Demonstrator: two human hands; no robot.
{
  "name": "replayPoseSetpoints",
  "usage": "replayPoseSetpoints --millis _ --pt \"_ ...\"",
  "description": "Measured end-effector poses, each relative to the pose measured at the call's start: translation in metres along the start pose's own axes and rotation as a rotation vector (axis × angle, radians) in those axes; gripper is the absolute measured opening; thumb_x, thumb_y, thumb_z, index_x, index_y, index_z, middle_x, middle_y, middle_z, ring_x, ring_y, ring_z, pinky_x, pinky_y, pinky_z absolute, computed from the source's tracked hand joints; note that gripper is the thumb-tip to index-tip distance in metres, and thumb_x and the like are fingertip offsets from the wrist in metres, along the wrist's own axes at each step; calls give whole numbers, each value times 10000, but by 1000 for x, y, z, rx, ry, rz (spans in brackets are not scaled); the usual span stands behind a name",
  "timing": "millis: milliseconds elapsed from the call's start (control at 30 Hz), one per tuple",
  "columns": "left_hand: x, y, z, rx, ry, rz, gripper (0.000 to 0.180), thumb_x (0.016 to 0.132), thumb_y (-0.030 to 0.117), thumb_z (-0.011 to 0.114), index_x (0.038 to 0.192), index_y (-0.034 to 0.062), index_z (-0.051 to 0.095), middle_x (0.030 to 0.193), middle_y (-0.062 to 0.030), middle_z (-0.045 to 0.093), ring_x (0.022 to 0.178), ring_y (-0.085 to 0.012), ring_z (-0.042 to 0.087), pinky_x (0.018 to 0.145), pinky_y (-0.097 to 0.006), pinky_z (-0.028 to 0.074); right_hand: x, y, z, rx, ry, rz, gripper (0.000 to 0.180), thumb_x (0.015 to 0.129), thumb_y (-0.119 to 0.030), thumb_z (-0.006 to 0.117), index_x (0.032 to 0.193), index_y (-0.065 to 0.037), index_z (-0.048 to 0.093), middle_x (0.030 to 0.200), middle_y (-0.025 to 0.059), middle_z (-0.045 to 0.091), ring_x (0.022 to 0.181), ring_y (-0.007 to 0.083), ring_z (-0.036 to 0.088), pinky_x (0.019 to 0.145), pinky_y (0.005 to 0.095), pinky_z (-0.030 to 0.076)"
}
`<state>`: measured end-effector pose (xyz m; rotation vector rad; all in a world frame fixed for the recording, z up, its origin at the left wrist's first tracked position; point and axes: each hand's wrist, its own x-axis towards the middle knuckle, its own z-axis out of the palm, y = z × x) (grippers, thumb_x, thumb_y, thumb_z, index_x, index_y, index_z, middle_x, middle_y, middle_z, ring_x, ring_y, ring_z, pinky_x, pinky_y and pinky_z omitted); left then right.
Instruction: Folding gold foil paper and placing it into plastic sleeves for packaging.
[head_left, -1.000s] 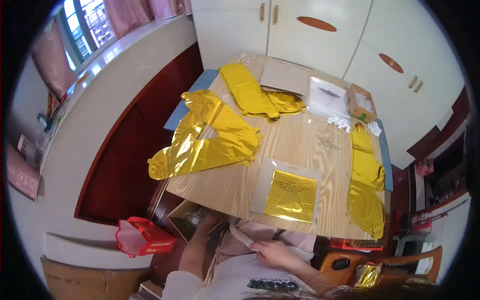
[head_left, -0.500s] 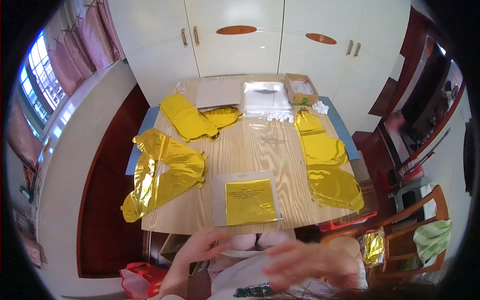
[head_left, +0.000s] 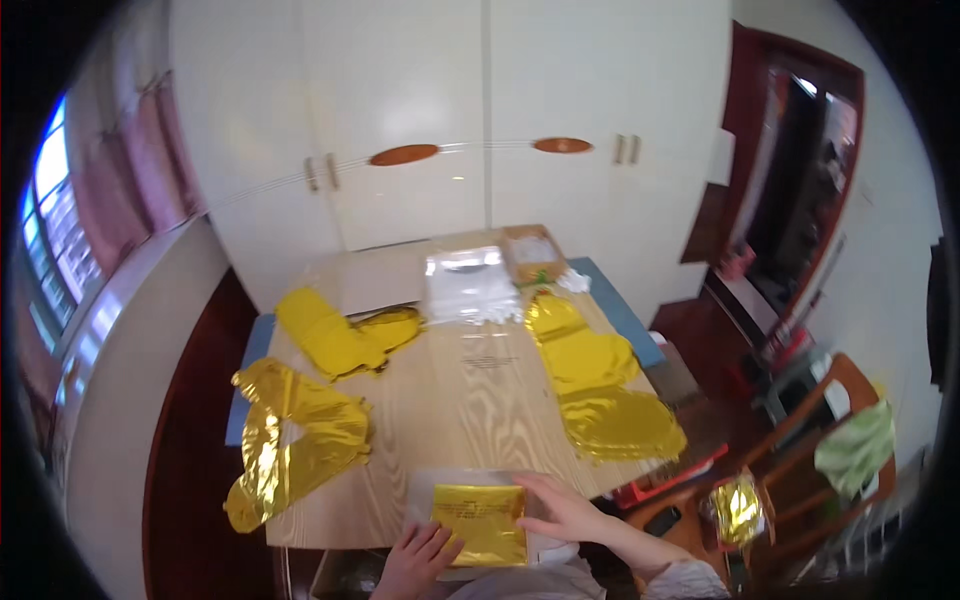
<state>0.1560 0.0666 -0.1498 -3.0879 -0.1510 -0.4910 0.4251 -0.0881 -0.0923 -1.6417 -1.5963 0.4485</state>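
A flat package holding a folded gold foil balloon point(head_left: 480, 520), with a pale backing point(head_left: 420, 490) and small dark print, lies at the table's near edge. My left hand point(head_left: 415, 560) rests at its lower left, fingers spread over that side. My right hand point(head_left: 565, 512) lies along its upper right, with the thumb apart from the fingers and touching the foil's right side. Neither hand is closed around the package. A flat, shiny gold foil balloon point(head_left: 330, 430) lies left of it, another balloon point(head_left: 320, 330) farther back, and a long stack of gold foil balloons point(head_left: 590, 365) to the right.
At the back of the wooden table point(head_left: 440, 400) are a grey-white card point(head_left: 380, 283), clear plastic bags point(head_left: 465, 280), and a cardboard box point(head_left: 530, 255) beside crumpled white material point(head_left: 573, 281). A wooden chair point(head_left: 845, 385) at right bears a green cloth point(head_left: 855, 447) and a gold package point(head_left: 738, 508).
Both hands have moved from in front of my body onto the package at the table's near edge. My view has tilted upward, so the table sits lower in the picture.
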Motion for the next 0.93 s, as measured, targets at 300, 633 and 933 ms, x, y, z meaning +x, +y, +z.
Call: replayPoseSetpoints --millis 300,633,933 --pt "11 39 17 57 68 494 406 862 283 568 1266 296 615 1355 70 555 1322 -185 426 1157 -440 243 -79 5 -19 -163 -166 363 825 782 -417 763 1418 -48 389 1284 188 556 1189 361 525 926 431 432" --pt "74 77 34 -121 163 401 296 813 211 680 1104 261 709 1293 5 586 1313 -271 445 1111 -457 325 -284 123 -157 298 -223 836 387 895 -212 647 1243 -56 584 1069 42 668 985 142 611 854 324 498" --pt "47 65 53 -280 51 155 369 731 202 724 1099 177 710 1263 -74 621 1290 -305 502 1059 -464 387 -263 219 -218 -938 79 886 79 866 -206 642 881 -185 717 1080 51 677 1202 290 519 1091 495 334"
